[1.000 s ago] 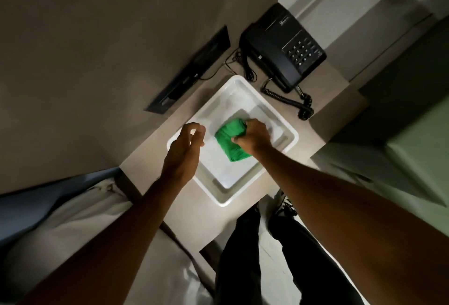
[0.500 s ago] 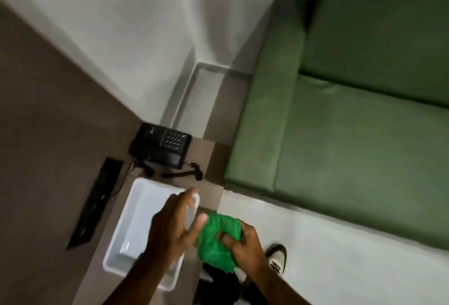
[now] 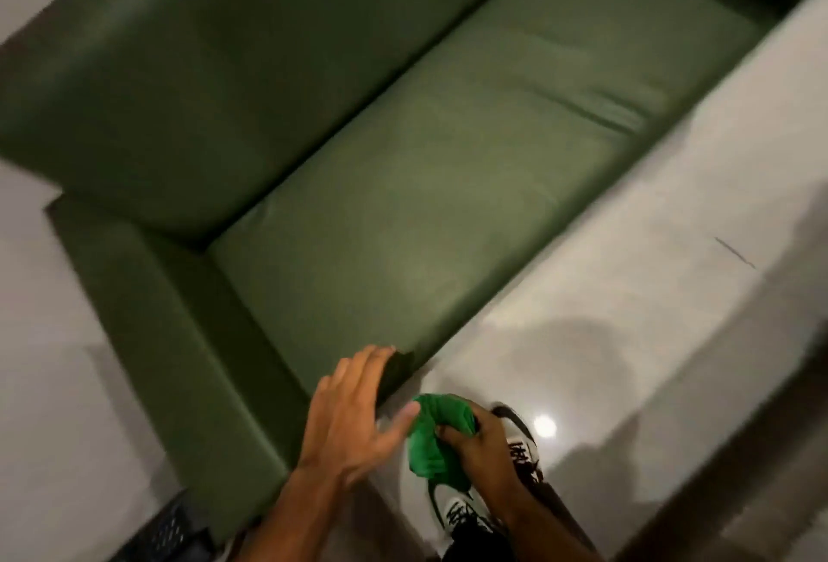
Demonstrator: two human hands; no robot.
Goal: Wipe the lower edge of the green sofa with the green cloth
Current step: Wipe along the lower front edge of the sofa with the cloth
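The green sofa (image 3: 403,167) fills the upper and middle view, its armrest running down the left and its front lower edge slanting from the bottom centre up to the right. My right hand (image 3: 481,445) grips the bunched bright green cloth (image 3: 437,440) above the floor, just in front of the sofa's front corner. Spread with nothing in it, my left hand (image 3: 354,409) hovers over that front corner, its thumb close to the cloth. The picture is blurred by motion.
A glossy pale floor (image 3: 627,337) stretches right of the sofa, with a light glare spot. My two white and black shoes (image 3: 515,440) stand below the hands. The black telephone (image 3: 170,530) peeks in at the bottom left. White wall lies left of the armrest.
The view has swung from the white basin and telephone to the sofa. My right hand has carried the cloth from the basin to the sofa's front corner, and my left hand came along, still spread.
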